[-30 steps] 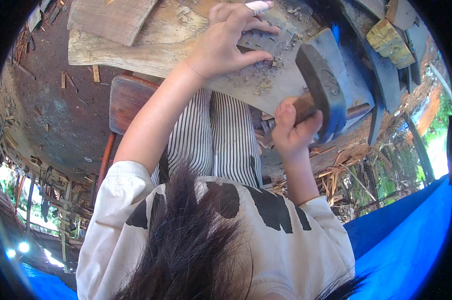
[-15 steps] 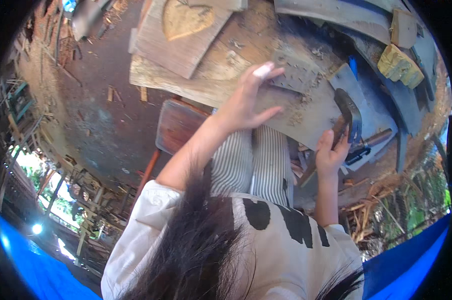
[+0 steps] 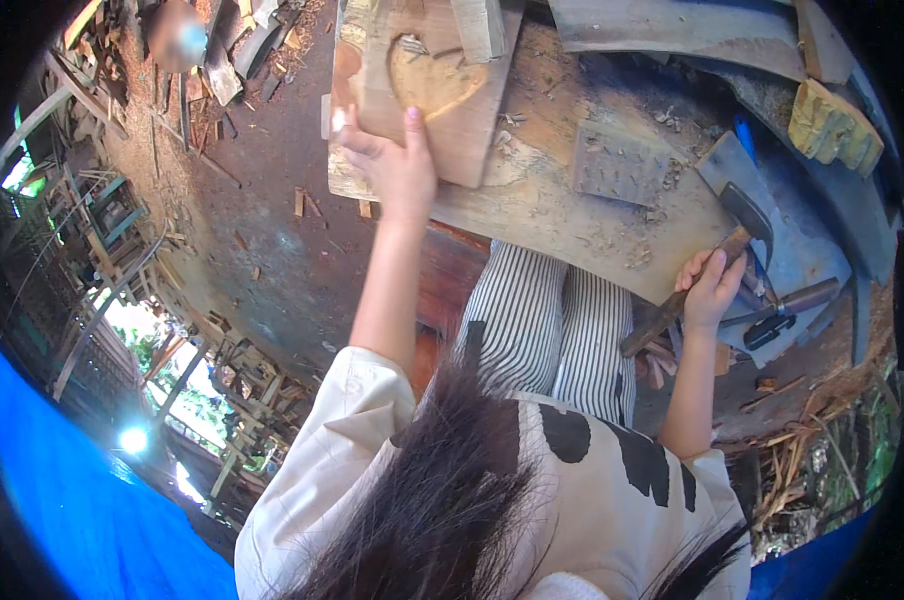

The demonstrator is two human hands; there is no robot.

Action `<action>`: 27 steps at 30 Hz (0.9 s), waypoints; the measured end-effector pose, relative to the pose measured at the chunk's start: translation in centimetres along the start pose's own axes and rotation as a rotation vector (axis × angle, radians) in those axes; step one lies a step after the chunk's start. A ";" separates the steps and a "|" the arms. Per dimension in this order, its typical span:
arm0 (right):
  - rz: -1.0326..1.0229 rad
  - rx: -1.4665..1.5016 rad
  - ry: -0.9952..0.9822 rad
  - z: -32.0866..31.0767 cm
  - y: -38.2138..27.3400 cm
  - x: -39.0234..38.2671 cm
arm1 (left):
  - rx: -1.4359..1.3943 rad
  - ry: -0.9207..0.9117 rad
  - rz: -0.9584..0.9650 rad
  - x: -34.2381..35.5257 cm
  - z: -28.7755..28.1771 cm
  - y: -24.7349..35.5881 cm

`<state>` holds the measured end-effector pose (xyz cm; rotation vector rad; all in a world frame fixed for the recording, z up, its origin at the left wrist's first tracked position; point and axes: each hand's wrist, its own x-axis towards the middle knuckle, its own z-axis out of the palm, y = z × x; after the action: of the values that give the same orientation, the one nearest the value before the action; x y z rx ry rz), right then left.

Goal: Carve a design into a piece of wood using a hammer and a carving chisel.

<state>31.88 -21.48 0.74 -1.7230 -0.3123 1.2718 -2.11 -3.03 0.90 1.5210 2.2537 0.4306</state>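
Note:
My left hand [image 3: 397,180] is on the near left part of a flat wooden board [image 3: 462,150] with a heart-shaped hollow [image 3: 442,85] cut into it. The thumb lies on top by the heart's tip, and the fingers grip at the left edge. A pale wrap shows on one fingertip. On the right, my right hand [image 3: 710,288] is closed around the wooden handle of a hammer [image 3: 742,235]. Its dark, curved metal head points away from me, over the right end of the thick plank workbench [image 3: 562,230].
A smaller rough wood piece [image 3: 622,160] lies on the bench among chips. To the right are a yellowish block [image 3: 834,128], grey slabs [image 3: 812,200] and a wooden-handled tool [image 3: 807,295]. Wood scraps [image 3: 227,70] litter the floor at far left. A small block [image 3: 480,30] rests on the carved board.
My left hand has moved left from above the middle of the bench onto the carved board. My right hand keeps hold of the hammer. The whole view has shifted.

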 end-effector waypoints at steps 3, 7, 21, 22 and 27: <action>-0.040 0.008 -0.023 -0.8 0.6 0.4 | 0.168 0.157 0.115 -1.4 1.0 1.7; -0.065 0.024 -0.033 -1.1 1.4 0.6 | 0.029 0.088 0.373 2.5 -0.2 2.5; -0.101 0.087 -0.026 -1.3 1.9 0.6 | -0.266 -0.168 0.571 7.0 0.9 2.7; -0.093 0.080 -0.006 -1.3 1.7 0.5 | -0.281 -0.189 0.540 6.5 0.9 3.2; -0.119 0.056 -0.026 -0.9 1.4 0.7 | -0.184 -0.205 0.574 6.4 1.3 2.8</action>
<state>32.54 -22.25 -0.83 -1.6180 -0.3852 1.2065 -1.40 4.00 0.14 1.9928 1.5543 0.5882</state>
